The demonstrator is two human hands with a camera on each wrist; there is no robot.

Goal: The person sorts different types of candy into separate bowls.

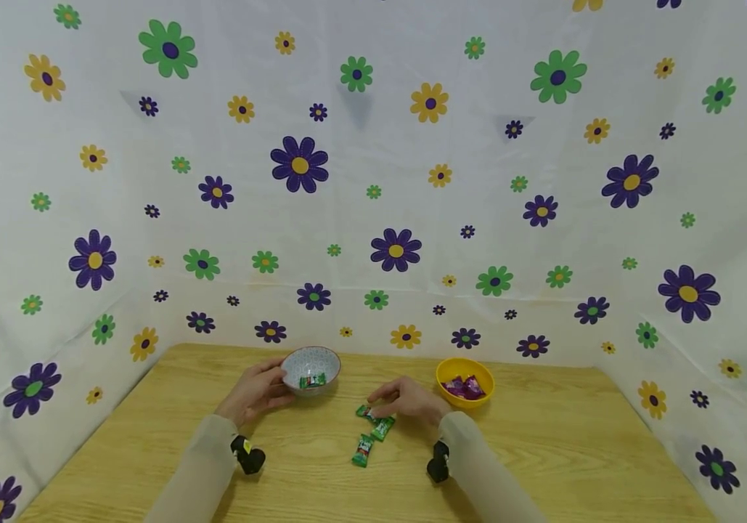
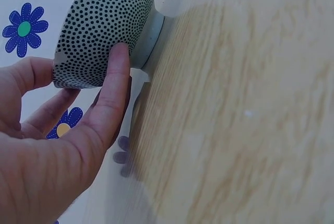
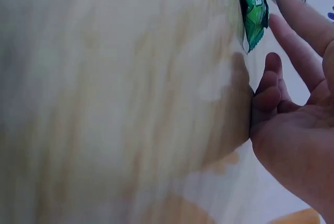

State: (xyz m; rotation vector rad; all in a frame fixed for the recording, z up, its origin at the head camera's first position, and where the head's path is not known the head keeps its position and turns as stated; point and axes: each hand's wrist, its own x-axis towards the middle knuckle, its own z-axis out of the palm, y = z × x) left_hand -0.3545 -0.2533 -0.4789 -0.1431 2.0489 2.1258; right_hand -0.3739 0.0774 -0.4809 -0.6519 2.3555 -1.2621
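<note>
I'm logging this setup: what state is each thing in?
Round dotted grey bowl, mouth up, small green packets inside
Round yellow bowl, upright, small purple packets inside
Loose green packets, lying on wood-grain table
Left hand, holding the dotted bowl
Right hand, at the loose packets, contact unclear
White flowered backdrop, hanging

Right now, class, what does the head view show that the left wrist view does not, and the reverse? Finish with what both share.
Only the head view: the right hand, the yellow bowl of purple sweets, and green sweets on the table and in the speckled bowl.
Only the left wrist view: a clear side view of the speckled bowl's pale foot.
Both: the left hand touching the speckled bowl, the table and the flowered cloth.
</note>
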